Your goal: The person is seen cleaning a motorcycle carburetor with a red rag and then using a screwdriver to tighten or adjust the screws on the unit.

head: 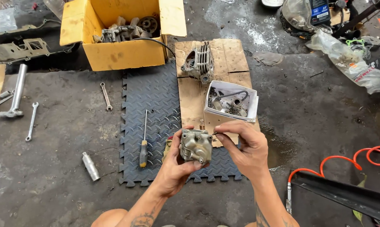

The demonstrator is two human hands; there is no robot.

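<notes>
My left hand (175, 162) grips a grimy metal carburetor (195, 146) from below, over the front edge of a black checker-plate mat (154, 98). My right hand (245, 147) sits at the carburetor's right side, fingers pinched on a thin small part that touches its upper edge. What the part is cannot be made out. A screwdriver (144, 141) with a yellow and black handle lies on the mat to the left of my hands.
A small white box (232, 102) of small parts and a finned engine cylinder (199, 63) rest on cardboard (230, 56). A yellow carton (114, 31) of parts stands behind. Wrenches (31, 121), a socket (90, 166) and an orange air hose (345, 159) lie on the concrete floor.
</notes>
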